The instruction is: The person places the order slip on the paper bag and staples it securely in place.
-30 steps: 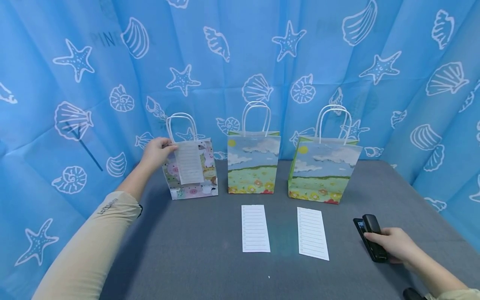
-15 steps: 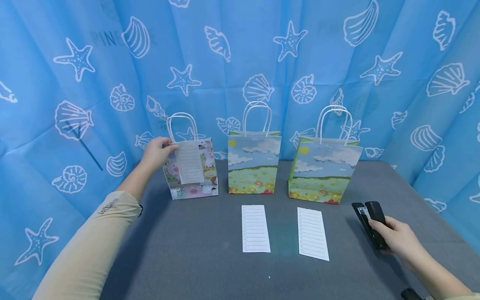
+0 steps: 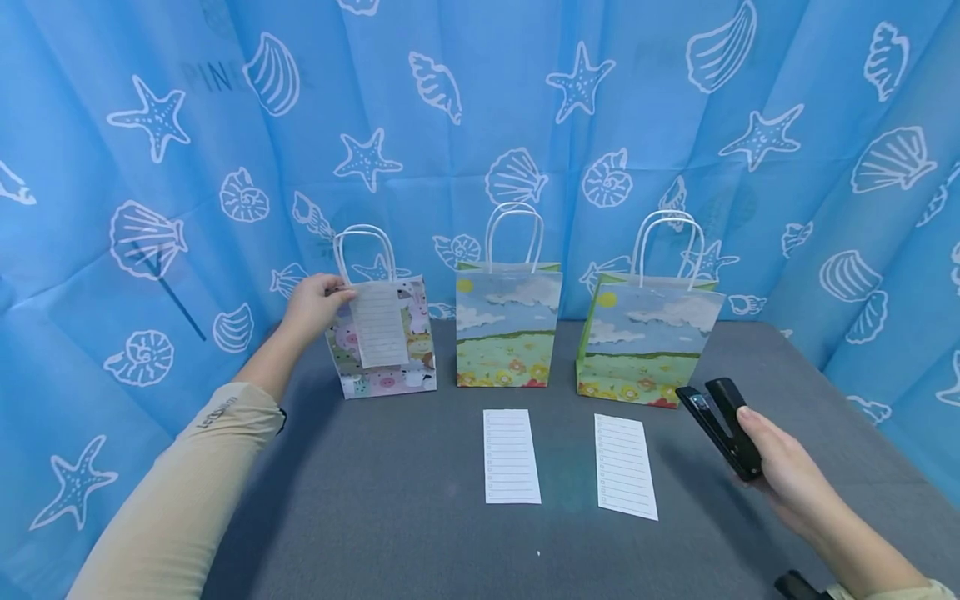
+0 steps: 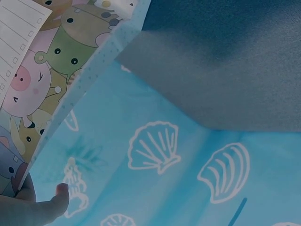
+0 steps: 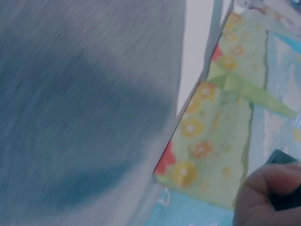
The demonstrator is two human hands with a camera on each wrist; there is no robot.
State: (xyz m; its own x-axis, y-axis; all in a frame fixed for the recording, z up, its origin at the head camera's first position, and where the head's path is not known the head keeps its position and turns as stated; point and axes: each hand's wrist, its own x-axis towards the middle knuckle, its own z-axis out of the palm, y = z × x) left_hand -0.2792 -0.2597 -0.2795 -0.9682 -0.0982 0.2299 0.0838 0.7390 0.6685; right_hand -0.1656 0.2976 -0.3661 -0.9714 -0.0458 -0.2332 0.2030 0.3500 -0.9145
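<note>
My left hand [image 3: 316, 302] pinches the top left edge of a gift bag with cartoon animals [image 3: 420, 333], together with a lined paper slip [image 3: 381, 327] lying flat against its front. In the left wrist view the bag's animal print [image 4: 70, 47] and part of the slip [image 4: 19, 35] show, with the fingers [image 4: 47, 207] at the bag's edge. My right hand [image 3: 787, 471] grips a black stapler [image 3: 723, 429], raised over the table at the right, its arms spread apart. The right wrist view shows only part of that hand [image 5: 263, 197] around the dark stapler.
Two gift bags with a meadow print, one in the middle [image 3: 506, 333] and one at the right [image 3: 648, 342], stand upright. Before them lie two lined paper slips, the nearer-middle slip [image 3: 511, 458] and the right slip [image 3: 626, 467]. A blue shell-print curtain [image 3: 465, 133] hangs behind the grey table [image 3: 390, 500].
My right hand has lifted the stapler from the table's right side and carried it up, leftward and away from me. The left hand, animal bag and slip have stayed in place.
</note>
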